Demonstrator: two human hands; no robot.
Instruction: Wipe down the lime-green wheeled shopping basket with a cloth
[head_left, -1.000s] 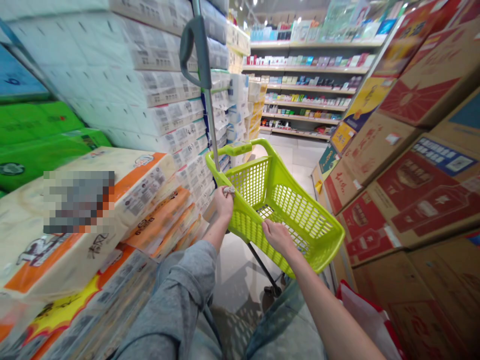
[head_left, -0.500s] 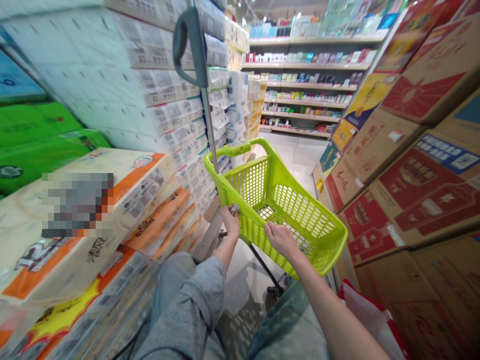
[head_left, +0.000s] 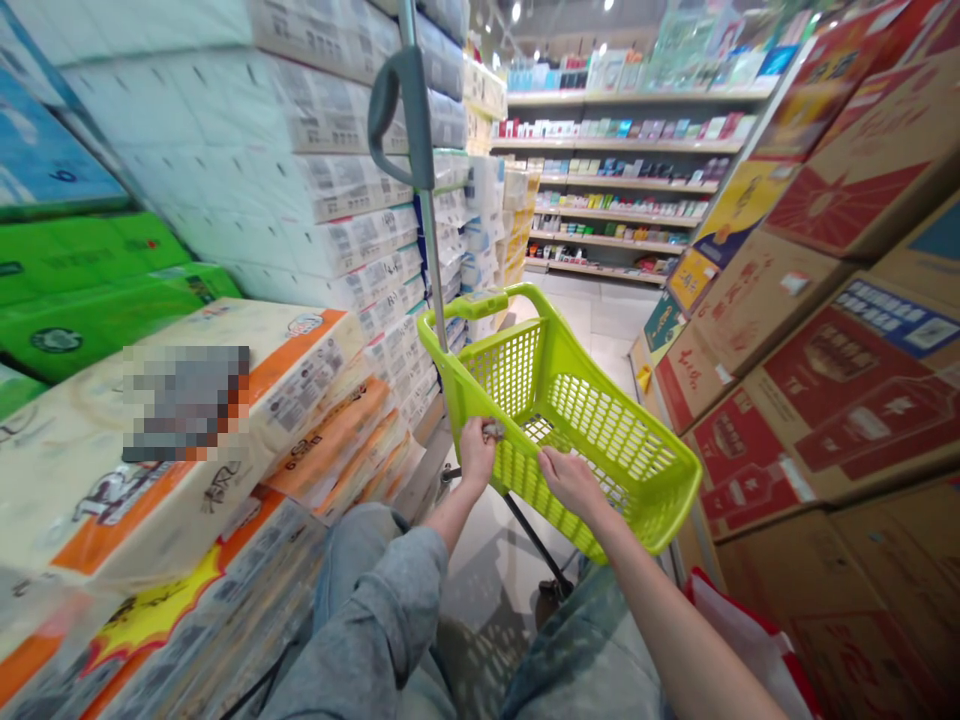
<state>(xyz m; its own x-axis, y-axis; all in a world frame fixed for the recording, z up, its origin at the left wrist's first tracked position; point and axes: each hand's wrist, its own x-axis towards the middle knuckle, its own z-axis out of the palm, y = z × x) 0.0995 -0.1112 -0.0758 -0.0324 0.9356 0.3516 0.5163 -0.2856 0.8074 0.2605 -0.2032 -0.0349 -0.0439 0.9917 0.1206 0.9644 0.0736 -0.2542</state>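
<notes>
A lime-green shopping basket trolley (head_left: 622, 398), with slotted walls, stands in front of my knees. My right hand (head_left: 574, 480) is closed over its near rim. My left hand (head_left: 477, 455) is closed at the near wall, left of the right hand. From its fingers sticks a small greyish crumpled piece, perhaps a cloth or wipe (head_left: 493, 430), against the green plastic. A metal pole with a grey loop handle (head_left: 420, 120) rises at the basket's left corner. The basket's inside looks bare where it shows.
Paper packs (head_left: 330, 190) are stacked high on the left, with a blurred-out dark object (head_left: 196, 400) on a lower pack (head_left: 75, 440). Cartons (head_left: 832, 350) wall the right side. A red-and-white bag (head_left: 739, 625) stands by my right leg. Stocked shelves (head_left: 615, 145) lie beyond the tiled aisle.
My left hand has slid slightly right along the basket wall, and more of the crumpled piece shows. My right hand stays on the rim. The whole view has shifted a little.
</notes>
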